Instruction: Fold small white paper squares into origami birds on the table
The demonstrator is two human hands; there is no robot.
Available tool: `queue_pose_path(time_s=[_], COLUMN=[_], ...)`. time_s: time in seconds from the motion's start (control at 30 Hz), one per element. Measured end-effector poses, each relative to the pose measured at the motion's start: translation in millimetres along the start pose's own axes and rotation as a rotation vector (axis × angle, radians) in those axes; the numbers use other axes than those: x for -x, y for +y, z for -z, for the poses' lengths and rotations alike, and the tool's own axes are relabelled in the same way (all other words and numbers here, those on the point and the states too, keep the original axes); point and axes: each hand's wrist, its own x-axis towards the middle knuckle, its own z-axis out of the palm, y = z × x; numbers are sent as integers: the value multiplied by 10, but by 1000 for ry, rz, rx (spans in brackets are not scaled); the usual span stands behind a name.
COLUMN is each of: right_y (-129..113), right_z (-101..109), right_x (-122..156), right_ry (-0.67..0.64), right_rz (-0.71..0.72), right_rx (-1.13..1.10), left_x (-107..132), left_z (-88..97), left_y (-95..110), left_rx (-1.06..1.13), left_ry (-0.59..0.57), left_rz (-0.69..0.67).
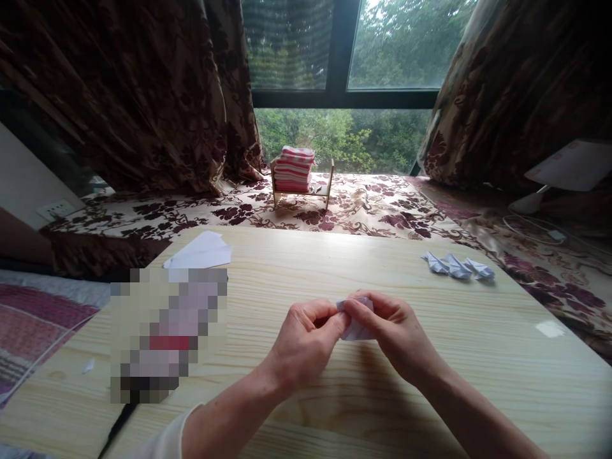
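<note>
A small piece of folded white paper (359,327) is held just above the wooden table, between both hands. My left hand (308,331) pinches its left edge between thumb and fingers. On the other side, my right hand (389,325) grips the paper's top and right part, thumb in front and fingers behind. The fingers cover much of the paper, so its exact folds cannot be made out. Several folded white paper figures (458,266) sit in a row at the right rear of the table. Loose white paper sheets (203,250) lie at the left rear.
The pale wooden table (268,268) fills the foreground. A pixelated object (169,338) with a dark cord lies on the left, near a paper scrap (88,366). Behind the table, a small rack (302,193) holds folded striped cloths (292,171). A lamp (571,167) stands far right.
</note>
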Motion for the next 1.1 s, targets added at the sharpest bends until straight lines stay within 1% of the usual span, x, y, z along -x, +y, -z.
queue_pose_path(time_s=[0.2, 0.3, 0.37, 0.47, 0.57, 0.7, 0.77, 0.83, 0.93, 1.0, 1.03, 1.1], right_y=[29, 34, 28, 26, 43, 49, 36, 22, 22, 31, 36, 40], right_z=[-12, -26, -32, -32, -36, -58, -68, -69, -57, -53, -54, -61], right_x=[36, 38, 31, 21, 28, 54, 60, 57, 45, 43, 44, 49], right_ry=[47, 67, 65, 43, 12, -23, -38, -37, 45, 106, 119, 101], right_rz=[19, 8, -1, 14, 63, 86, 69, 63, 94, 118, 124, 118], right_rx=[-47, -66, -44, 10, 89, 117, 82, 54, 40, 38, 38, 36], left_x=[31, 25, 14, 2, 5, 2, -10, -23, -29, -21, -15, -1], left_z=[-12, -1, 9, 14, 14, 40, 63, 77, 64, 40, 29, 19], left_y=[-10, -1, 4, 2, -6, -6, -5, -5, -5, -3, -1, 2], left_rx=[-84, -126, -166, -240, -277, -232, -151, -110, -138, -149, -149, -150], left_ry=[-1, 0, 37, 138, 169, 107, 59, 35, 8, -57, -92, -138], left_rz=[-97, -68, -34, -11, -28, -81, -67, -50, -43, -37, -34, -29])
